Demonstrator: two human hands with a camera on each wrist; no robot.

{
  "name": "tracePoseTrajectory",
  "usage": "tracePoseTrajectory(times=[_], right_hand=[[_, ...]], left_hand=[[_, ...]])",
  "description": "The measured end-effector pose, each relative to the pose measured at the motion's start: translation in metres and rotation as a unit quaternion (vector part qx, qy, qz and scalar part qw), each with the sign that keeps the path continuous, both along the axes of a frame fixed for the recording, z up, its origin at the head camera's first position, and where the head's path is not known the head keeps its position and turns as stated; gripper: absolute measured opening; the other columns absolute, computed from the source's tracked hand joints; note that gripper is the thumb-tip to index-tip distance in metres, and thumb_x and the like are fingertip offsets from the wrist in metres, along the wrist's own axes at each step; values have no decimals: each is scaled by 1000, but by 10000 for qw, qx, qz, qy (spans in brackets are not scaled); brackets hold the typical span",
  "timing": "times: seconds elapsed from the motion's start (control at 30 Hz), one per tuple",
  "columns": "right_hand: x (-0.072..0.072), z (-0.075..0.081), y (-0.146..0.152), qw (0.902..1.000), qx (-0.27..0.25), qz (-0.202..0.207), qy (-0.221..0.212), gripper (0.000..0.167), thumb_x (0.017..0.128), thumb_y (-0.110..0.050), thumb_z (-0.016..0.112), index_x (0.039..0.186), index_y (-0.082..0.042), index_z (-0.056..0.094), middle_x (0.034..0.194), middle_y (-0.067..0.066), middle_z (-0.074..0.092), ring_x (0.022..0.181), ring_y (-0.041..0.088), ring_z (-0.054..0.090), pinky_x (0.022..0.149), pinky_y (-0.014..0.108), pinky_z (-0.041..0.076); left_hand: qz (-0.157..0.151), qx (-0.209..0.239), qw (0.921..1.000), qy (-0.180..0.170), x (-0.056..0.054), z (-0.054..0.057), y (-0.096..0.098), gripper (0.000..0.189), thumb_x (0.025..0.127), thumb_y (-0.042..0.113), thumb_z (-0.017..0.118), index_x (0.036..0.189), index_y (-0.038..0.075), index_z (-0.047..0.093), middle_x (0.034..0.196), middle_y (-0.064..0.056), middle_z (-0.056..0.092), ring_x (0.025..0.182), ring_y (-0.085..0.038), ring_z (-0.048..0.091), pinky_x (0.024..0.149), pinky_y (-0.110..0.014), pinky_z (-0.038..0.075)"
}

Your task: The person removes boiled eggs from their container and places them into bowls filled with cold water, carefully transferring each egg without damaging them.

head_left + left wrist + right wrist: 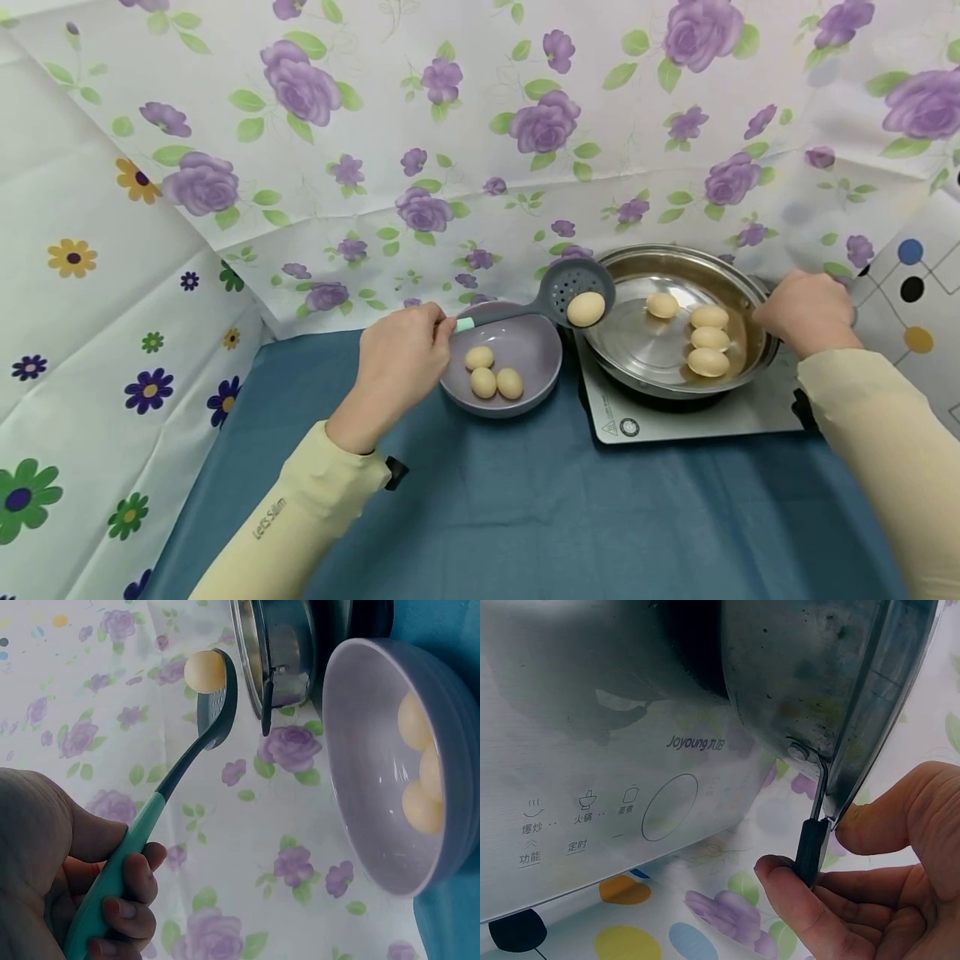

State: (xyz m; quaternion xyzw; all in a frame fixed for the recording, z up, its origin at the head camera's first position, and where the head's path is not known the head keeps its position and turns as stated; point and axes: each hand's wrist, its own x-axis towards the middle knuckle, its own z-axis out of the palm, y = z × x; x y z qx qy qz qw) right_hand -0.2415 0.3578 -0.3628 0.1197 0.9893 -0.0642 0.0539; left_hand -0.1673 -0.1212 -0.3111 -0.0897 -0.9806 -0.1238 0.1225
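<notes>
My left hand (401, 350) grips the mint-green handle of a grey slotted skimmer (184, 769). One egg (586, 309) rests in its head, which is raised between the bowl and the pot, overlapping the pot's left rim in the head view. Three eggs (421, 806) lie together in the purple-grey bowl (536, 354) below the skimmer. Several eggs (708, 337) sit in the steel pot (637, 333), three of them in a row at its right side. At the pot's right side, my right hand (808, 312) holds the black-sleeved loop handle (810, 851) between thumb and fingers.
Under the pot is a silver induction cooker (637, 421), its printed controls visible in the right wrist view. A blue cloth (487, 517) covers the table. Behind and at the sides hang flowered and dotted sheets (420, 108), close to the pot's back rim.
</notes>
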Motion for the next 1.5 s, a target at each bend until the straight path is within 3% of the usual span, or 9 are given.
tracePoseTrajectory(times=[0.9, 1.23, 1.5], right_hand=[[1, 2, 0, 10000, -11, -6, -42, 48, 78, -35, 61, 87, 13, 56, 82, 33, 57, 65, 41, 56, 44, 41, 44], [2, 2, -2, 9999, -74, -7, -68, 44, 79, -33, 59, 84, 10, 54, 78, 31, 55, 62, 37, 54, 43, 40, 44], [0, 0, -1, 10000, -22, -17, -86, 44, 79, -32, 58, 86, 11, 55, 81, 32, 56, 64, 38, 55, 44, 40, 44]], left_hand=[[390, 98, 9989, -227, 7, -11, -46, 24, 97, 33, 47, 83, 21, 62, 59, 3, 53, 46, -14, 46, 45, -31, 34], [495, 64, 9981, -368, 7, -28, -59, 25, 97, 32, 47, 92, 16, 66, 64, 2, 59, 46, -13, 47, 43, -30, 34], [572, 55, 9974, -424, 3, -47, -65, 24, 97, 32, 49, 88, 17, 66, 70, 0, 62, 47, -14, 48, 45, -29, 35]])
